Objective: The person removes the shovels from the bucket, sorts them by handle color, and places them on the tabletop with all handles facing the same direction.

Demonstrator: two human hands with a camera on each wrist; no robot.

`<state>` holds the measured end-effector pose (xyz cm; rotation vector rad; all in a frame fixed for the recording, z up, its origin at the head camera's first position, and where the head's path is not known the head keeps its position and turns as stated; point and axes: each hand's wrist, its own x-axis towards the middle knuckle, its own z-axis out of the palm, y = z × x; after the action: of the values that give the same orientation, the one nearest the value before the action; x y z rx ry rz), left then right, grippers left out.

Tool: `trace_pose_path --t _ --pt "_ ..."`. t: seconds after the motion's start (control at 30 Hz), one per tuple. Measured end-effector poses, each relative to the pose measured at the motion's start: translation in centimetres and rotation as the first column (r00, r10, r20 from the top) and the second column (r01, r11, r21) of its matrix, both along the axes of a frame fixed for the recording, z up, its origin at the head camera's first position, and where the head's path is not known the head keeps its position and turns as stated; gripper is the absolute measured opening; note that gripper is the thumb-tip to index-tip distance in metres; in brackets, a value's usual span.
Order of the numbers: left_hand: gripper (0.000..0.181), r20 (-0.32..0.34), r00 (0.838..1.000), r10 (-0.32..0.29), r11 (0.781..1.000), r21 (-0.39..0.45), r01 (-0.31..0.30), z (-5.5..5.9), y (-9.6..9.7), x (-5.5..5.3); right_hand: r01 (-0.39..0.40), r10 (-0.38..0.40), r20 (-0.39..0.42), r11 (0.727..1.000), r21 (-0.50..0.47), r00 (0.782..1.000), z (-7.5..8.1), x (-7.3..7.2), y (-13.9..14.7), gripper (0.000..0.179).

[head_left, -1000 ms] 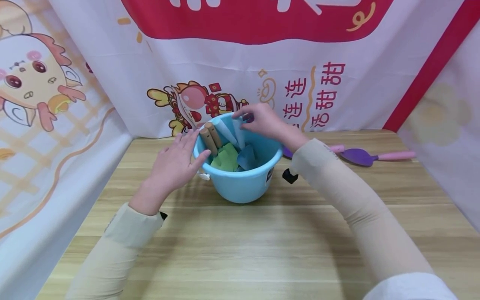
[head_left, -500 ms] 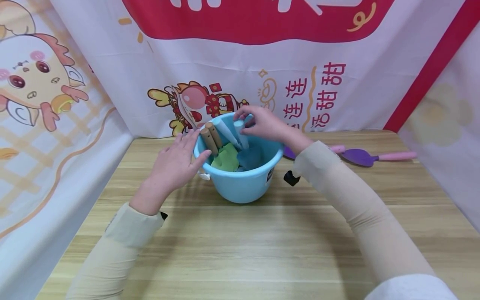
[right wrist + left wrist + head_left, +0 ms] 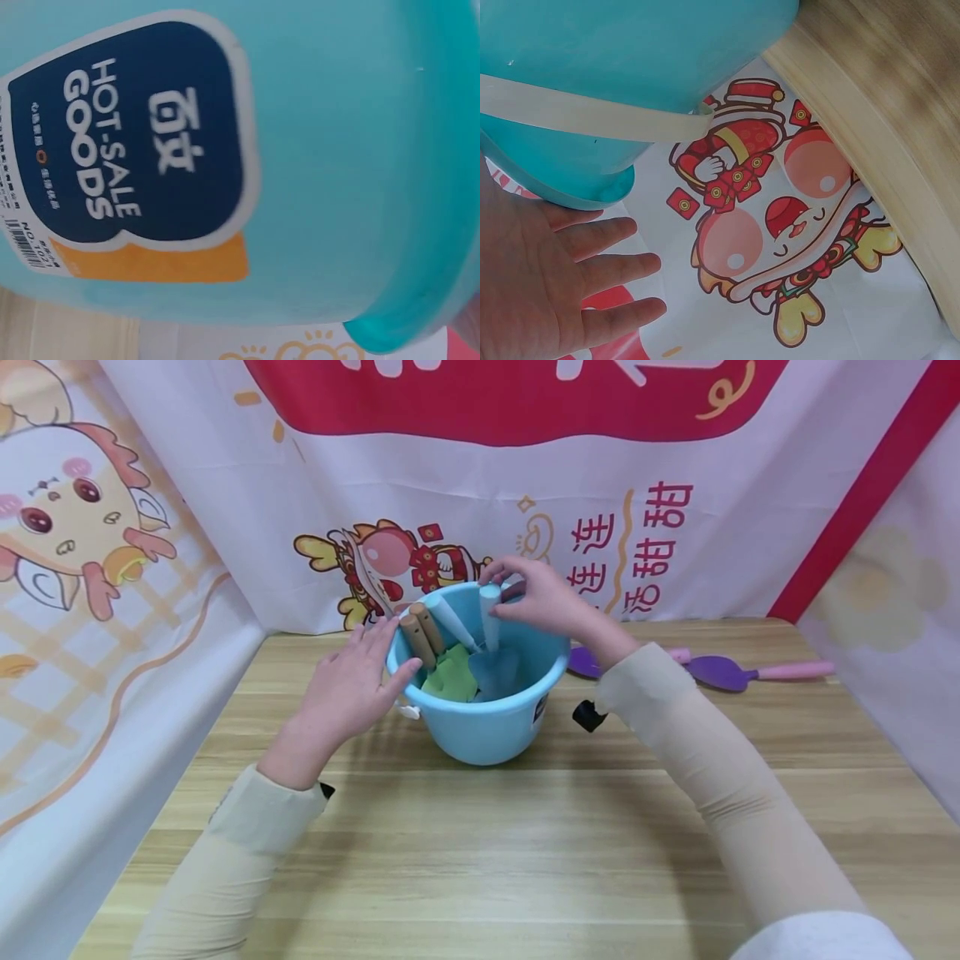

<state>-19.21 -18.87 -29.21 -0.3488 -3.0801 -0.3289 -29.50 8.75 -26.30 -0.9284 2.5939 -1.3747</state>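
Note:
A light blue bucket (image 3: 483, 731) stands upright on the wooden table. Inside it my right hand (image 3: 543, 597) pinches the top of a pale blue trowel handle (image 3: 490, 620); its blue-grey blade (image 3: 497, 673) points down into the bucket. My left hand (image 3: 348, 681) rests on the left rim with its fingers extended, and the left wrist view shows those fingers (image 3: 622, 270) straight beside the bucket wall. Also in the bucket lean two wooden handles (image 3: 417, 642), another pale blue handle (image 3: 452, 622) and a green, scalloped piece (image 3: 450, 677).
Right of the bucket lies a purple shovel-like tool (image 3: 718, 672) with a pink handle; a second purple one (image 3: 583, 662) is partly hidden by my right arm. The bucket's white handle (image 3: 592, 116) hangs along its side. A printed cloth (image 3: 442, 485) hangs close behind.
My right hand has moved slightly right and up with the trowel handle, which now stands nearer upright and apart from the other pale blue handle. The left hand has stayed on the rim.

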Motion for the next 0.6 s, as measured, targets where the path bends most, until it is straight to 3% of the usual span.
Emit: trace_pose_path --t 0.3,0.6 --pt "0.081 -0.004 1.000 -0.003 1.000 0.003 0.003 0.0 0.0 0.0 0.027 -0.033 -0.063 0.995 -0.097 0.997 0.6 0.8 1.1 0.043" --pt "0.081 0.002 1.000 0.002 1.000 0.002 -0.002 0.0 0.0 0.0 0.074 -0.088 -0.053 0.972 -0.225 0.995 1.2 1.2 2.2 0.039"
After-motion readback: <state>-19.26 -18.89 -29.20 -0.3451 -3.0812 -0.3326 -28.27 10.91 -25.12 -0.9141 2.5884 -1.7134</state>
